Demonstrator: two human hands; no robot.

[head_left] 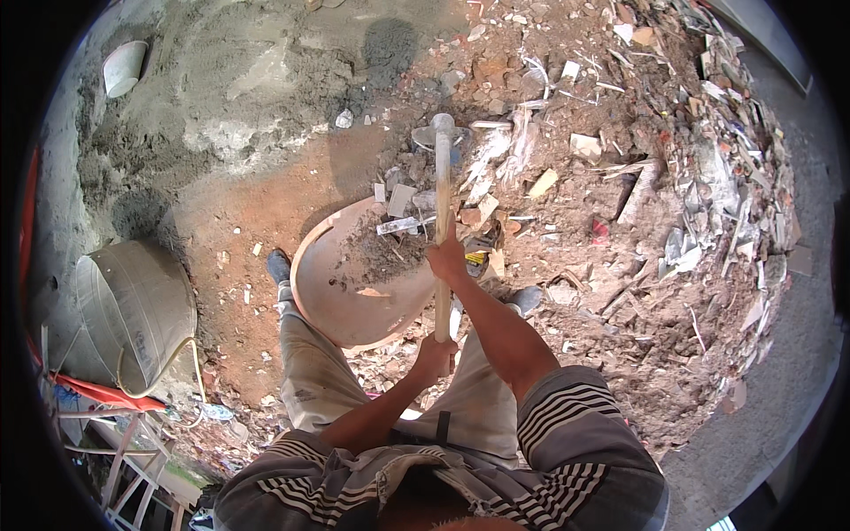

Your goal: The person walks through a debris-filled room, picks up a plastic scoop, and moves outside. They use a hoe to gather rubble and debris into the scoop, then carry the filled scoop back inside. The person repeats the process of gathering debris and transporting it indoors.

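Both of my hands are wrapped round the pale wooden handle of a hoe [443, 190], which points straight away from me. My left hand [434, 357] grips close to the near end of the handle. Further up it, my right hand [447, 257] is closed round the middle. The hoe's head lies at the far end, over rubble beyond the basin; its blade shows only in part. Between my feet sits a wide round basin [359, 311], with dark soil and broken bits along its far right side. The handle passes over its right edge.
Rubble [655, 212] with tile shards and plastic scraps spreads to the right. At left stand a large grey tub [142, 288] with a hose [197, 363] and a metal frame [119, 465]. A white bucket [124, 69] lies far left by grey sand [266, 71].
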